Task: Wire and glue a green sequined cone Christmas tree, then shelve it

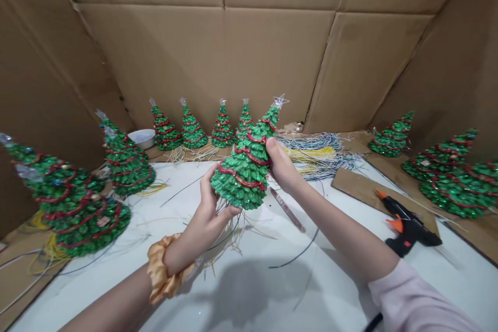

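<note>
A small green Christmas tree figurine [243, 174] with red garlands and a clear star on top is held tilted above the white table [163, 290]. My left hand [210, 218] grips its base from the left and below, a gold scrunchie around the wrist. My right hand [282, 166] closes on the tree's right side, below the tip. Thin wires in several colours hang from under the base. Below it on the table lies a slim, clear brownish tool [288, 210], its kind unclear.
Similar trees [134, 161] stand at the left, along the back and at the right [453, 187]. Bundles of wires [315, 153] lie at the back. A black and orange glue gun [412, 223] rests at right by a cardboard piece [352, 187]. Cardboard walls [280, 57] surround the table.
</note>
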`<action>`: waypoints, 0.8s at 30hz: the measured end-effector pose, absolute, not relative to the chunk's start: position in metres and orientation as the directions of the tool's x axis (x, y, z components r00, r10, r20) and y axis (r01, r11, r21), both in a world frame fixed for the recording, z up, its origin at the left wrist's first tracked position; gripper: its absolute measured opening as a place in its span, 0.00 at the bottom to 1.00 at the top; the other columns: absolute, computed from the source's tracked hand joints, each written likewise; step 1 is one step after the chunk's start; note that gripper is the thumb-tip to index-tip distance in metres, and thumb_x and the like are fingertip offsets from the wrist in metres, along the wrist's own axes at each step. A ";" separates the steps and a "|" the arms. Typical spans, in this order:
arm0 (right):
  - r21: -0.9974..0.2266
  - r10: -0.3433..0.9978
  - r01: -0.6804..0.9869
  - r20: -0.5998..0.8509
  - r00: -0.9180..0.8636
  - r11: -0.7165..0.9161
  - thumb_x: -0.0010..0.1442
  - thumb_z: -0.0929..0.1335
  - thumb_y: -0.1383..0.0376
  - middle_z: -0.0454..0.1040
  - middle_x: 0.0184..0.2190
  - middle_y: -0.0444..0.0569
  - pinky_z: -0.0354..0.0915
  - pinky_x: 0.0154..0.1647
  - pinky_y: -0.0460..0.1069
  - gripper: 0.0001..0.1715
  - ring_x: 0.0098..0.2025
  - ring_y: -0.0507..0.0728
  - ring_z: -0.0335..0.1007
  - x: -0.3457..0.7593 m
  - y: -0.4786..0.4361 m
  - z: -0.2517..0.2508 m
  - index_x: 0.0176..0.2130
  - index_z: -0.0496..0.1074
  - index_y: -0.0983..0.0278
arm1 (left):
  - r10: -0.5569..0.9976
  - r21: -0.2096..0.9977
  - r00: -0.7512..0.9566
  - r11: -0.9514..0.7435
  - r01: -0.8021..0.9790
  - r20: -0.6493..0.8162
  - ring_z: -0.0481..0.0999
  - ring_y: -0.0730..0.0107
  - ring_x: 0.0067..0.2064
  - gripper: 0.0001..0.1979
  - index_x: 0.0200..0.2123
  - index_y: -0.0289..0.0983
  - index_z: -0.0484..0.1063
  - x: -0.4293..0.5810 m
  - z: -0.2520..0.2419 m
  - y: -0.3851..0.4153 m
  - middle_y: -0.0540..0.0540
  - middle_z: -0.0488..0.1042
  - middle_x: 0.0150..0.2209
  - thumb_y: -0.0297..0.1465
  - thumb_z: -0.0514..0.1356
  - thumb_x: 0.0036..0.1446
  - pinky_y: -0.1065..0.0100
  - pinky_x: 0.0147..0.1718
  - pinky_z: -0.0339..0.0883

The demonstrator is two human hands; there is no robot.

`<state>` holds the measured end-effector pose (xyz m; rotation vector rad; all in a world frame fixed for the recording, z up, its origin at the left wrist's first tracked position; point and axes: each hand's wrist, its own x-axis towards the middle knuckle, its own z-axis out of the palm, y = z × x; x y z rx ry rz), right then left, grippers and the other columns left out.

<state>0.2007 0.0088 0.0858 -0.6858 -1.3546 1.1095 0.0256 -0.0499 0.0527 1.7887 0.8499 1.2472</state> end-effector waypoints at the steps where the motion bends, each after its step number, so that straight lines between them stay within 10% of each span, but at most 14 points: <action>1: -0.917 0.916 -0.237 0.365 -0.167 0.322 0.51 0.60 0.39 0.68 0.51 0.50 0.59 0.55 0.56 0.36 0.54 0.59 0.62 0.203 0.009 0.087 0.50 0.62 0.59 | 0.855 0.882 0.302 -0.464 0.084 0.422 0.51 0.61 0.62 0.38 0.60 0.40 0.37 0.023 0.052 -0.048 0.40 0.47 0.62 0.43 0.56 0.55 0.64 0.58 0.51; 12: -0.928 0.825 0.008 0.328 -0.460 0.373 0.54 0.62 0.44 0.72 0.44 0.51 0.68 0.41 0.53 0.29 0.42 0.56 0.70 0.237 0.013 0.104 0.46 0.65 0.61 | 0.933 0.981 0.351 -0.007 -0.192 0.075 0.64 0.54 0.55 0.35 0.55 0.41 0.60 0.019 0.057 -0.032 0.42 0.66 0.53 0.56 0.48 0.51 0.57 0.52 0.61; 24: -0.925 0.900 -0.300 0.322 -0.295 0.233 0.47 0.70 0.50 0.74 0.41 0.50 0.68 0.43 0.54 0.27 0.45 0.57 0.71 0.220 0.024 0.086 0.43 0.61 0.59 | 0.606 0.766 0.788 0.557 -0.320 -0.111 0.74 0.59 0.44 0.33 0.46 0.32 0.71 0.011 0.048 -0.031 0.39 0.73 0.45 0.55 0.50 0.51 0.63 0.45 0.66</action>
